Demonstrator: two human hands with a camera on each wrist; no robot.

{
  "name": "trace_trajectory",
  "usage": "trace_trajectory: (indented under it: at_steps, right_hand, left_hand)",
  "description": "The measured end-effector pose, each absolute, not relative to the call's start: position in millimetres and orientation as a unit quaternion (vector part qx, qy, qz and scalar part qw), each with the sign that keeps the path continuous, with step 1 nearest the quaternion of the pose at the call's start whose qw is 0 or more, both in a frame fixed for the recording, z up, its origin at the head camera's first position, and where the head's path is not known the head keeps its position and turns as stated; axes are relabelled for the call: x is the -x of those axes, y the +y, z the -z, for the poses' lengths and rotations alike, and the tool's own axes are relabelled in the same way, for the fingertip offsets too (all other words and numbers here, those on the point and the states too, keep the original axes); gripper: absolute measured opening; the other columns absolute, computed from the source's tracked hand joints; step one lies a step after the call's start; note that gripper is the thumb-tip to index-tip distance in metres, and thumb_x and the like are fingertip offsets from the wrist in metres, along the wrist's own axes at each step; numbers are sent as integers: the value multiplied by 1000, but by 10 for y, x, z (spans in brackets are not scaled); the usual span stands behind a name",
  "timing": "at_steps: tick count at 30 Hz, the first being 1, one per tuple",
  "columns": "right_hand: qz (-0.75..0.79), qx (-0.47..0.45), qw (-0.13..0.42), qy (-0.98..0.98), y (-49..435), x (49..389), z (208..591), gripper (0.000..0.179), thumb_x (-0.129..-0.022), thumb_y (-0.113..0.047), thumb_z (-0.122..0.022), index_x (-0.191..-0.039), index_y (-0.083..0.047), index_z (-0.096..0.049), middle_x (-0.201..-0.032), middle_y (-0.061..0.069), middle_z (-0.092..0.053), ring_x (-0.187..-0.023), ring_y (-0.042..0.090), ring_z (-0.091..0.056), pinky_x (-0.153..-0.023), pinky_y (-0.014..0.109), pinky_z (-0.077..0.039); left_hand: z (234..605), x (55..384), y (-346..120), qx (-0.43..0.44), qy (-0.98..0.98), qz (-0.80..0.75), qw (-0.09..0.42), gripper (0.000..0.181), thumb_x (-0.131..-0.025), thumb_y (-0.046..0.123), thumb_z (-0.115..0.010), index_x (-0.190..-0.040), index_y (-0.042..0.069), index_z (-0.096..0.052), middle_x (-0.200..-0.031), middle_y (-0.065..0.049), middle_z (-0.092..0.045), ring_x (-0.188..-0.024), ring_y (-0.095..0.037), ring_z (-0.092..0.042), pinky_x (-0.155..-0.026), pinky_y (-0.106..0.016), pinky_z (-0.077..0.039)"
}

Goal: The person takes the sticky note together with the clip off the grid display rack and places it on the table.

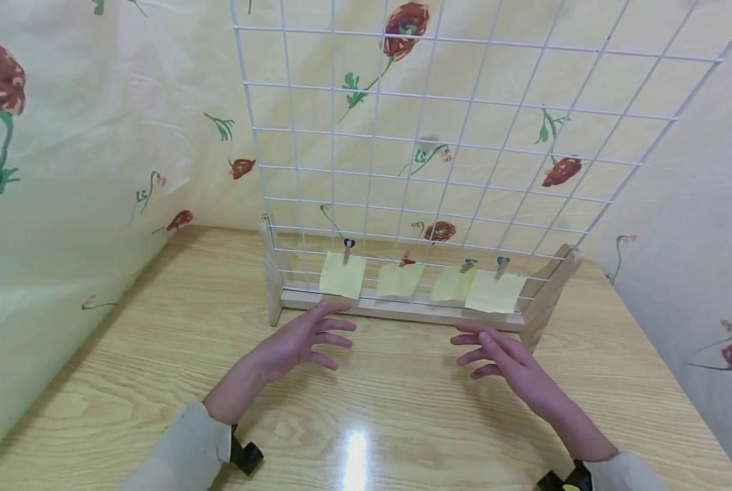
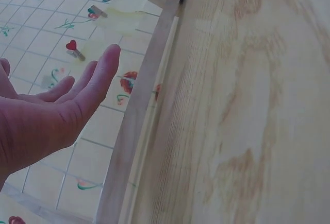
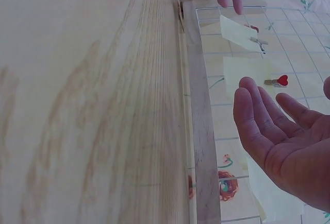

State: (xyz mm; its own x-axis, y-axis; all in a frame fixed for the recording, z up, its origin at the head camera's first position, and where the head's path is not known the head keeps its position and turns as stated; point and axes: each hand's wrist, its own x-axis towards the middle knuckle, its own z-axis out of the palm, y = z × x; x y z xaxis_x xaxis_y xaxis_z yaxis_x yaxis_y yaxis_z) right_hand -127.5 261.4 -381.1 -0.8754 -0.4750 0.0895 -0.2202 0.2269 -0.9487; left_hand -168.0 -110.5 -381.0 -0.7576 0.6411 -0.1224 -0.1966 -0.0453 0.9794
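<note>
At lower left, the left hand [image 1: 298,341], fingers spread and empty, sat below four clipped notes [image 1: 341,278] at mid-frame, the third partly hidden by the fourth, on a wire grid [image 1: 458,144] cropped at top, with the right hand [image 1: 513,365], fingers loosely extended, empty at lower right.

Before the wire rack [image 1: 449,182], the left hand [image 1: 295,341] and right hand [image 1: 513,365] are held apart, fingers relaxed and slightly parted.

On my feed I see a pale left sleeve [image 1: 185,447] and matching right sleeve [image 1: 626,472] — plus boxy black wrist devices [image 1: 247,457], the right one showing a yellow spot [image 1: 571,487].
</note>
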Motion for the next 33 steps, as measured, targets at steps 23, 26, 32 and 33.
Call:
trace_trajectory:
  at_steps: [23,26,32,33]
  right_hand:
    - [584,224,103,773,2287,1441,3731,43,-107,-23,-30,-138,4,-44,-123,-2,-62,-97,29,-64,-76,40,-56]
    - [589,228,104,769,2215,1469,3709,42,-107,-25,-31,-137,0,-46,-124,3,-62,-98,33,-63,-77,42,-56]
    - [587,231,104,769,2090,1524,3656,42,-107,-26,-32,-137,-1,-46,-129,23,-55,-98,32,-63,-78,41,-56]
    - [586,232,104,769,2070,1535,3647,42,-107,-26,-32,-138,-2,-46,-130,25,-54,-99,32,-63,-79,41,-56]
  left_hand:
    - [3942,1780,-1141,-93,623,-727,273,60,-102,47,-36,-149,10,-27,-145,-27,-38,-128,-43,-44,-87,-46,-53]
    - [3948,1789,-1135,-75,621,-734,265,61,-101,47,-38,-148,10,-26,-145,-27,-39,-128,-43,-44,-89,-47,-53]
    - [3981,1815,-1119,-41,616,-748,246,66,-99,48,-44,-149,12,-21,-143,-27,-41,-126,-42,-47,-90,-48,-52]
    - [3987,1822,-1118,-37,616,-749,241,66,-99,48,-44,-149,12,-20,-143,-27,-41,-126,-42,-47,-90,-47,-52]
